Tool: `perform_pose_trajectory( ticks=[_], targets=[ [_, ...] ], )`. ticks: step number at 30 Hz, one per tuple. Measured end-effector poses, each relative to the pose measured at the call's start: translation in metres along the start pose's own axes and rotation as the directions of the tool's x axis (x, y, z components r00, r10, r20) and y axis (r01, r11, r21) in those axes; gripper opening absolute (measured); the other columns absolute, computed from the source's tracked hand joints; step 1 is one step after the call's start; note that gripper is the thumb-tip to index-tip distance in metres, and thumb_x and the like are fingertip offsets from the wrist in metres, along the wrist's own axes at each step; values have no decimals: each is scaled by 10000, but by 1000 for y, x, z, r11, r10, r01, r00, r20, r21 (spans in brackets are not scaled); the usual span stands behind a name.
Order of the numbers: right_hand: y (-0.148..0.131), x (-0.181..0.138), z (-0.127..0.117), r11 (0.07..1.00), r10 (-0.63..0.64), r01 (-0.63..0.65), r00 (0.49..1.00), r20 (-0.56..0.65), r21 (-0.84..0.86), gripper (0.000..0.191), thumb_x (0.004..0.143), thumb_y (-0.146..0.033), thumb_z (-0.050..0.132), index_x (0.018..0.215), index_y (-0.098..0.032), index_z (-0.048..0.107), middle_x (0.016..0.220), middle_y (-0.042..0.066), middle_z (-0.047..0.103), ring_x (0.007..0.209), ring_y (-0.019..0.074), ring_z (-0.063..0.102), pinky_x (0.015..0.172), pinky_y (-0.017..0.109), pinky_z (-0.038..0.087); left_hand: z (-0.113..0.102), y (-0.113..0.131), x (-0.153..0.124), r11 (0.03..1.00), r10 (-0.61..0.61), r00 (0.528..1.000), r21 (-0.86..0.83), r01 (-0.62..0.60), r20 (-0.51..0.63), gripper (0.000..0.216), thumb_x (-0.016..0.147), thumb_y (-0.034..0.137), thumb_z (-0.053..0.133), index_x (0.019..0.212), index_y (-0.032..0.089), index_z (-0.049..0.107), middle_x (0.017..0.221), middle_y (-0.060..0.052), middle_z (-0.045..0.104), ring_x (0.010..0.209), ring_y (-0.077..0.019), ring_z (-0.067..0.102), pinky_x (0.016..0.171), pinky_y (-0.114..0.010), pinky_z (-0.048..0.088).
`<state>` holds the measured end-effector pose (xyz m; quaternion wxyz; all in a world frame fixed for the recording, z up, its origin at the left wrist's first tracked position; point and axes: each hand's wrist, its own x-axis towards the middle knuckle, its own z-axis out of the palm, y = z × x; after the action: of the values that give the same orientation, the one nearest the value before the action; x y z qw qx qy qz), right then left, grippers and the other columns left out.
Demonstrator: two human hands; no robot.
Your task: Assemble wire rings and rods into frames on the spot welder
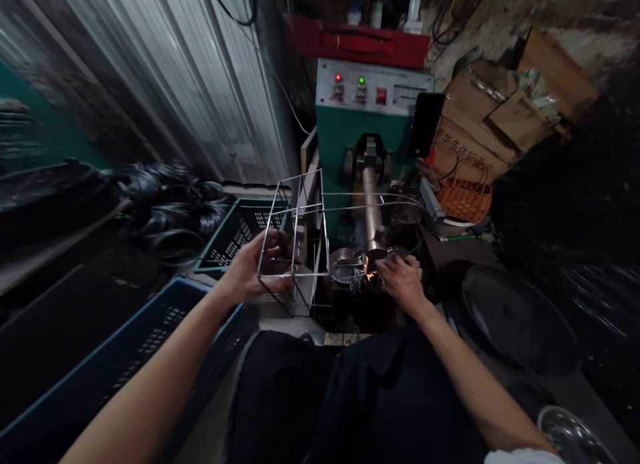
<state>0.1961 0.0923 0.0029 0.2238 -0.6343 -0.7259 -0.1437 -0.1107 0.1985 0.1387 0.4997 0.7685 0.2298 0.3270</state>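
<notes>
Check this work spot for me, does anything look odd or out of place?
The sparks stand out most: they are flying at the foot of the green spot welder, right beside the bare right hand, with no glove on it. The left hand holding the wire frame is bare too.

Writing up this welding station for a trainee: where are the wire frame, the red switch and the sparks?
Wire frame [325, 224]: head view, on its right upright wire.
Red switch [381, 95]: head view, on the switch's face.
Sparks [371, 276]: head view, on the bright centre of the burst.
</notes>
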Motion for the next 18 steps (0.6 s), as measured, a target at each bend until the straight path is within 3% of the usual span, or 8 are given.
perform_pose_trajectory(
  ticks=[6, 13, 18],
  targets=[
    [-2, 2, -8, 1000, 0, 0, 1000, -6, 15, 305, 849, -94, 541, 1123, -208, 610, 1130, 75, 678, 1057, 244, 504, 889, 411, 238, -1, 5, -2, 999, 14, 1000, 47, -15, 6, 557, 597, 81, 775, 1062, 215, 499, 936, -19, 594, 903, -210, 627, 779, -335, 558],
    [-5, -2, -17, 1000, 12, -12, 1000, -12, -23, 346, 826, -48, 509, 1108, -211, 625, 1115, 84, 678, 1064, 247, 507, 865, 408, 255, 8, 1, -5, 999, 28, 1000, 15, -28, -1, 573, 588, 183, 808, 1068, 218, 496, 932, -36, 598, 900, -242, 639, 753, -366, 566],
    [-1, -18, -26, 992, -115, 120, 985, -131, 27, 429, 848, -180, 497, 1252, -302, 577, 1092, 98, 686, 1127, 315, 489, 885, 462, 298, 36, 40, -23, 1000, -22, 997, 14, 24, -78, 556, 549, 305, 848, 1000, 185, 545, 854, -27, 608, 814, -197, 631, 702, -305, 546]
  ],
)
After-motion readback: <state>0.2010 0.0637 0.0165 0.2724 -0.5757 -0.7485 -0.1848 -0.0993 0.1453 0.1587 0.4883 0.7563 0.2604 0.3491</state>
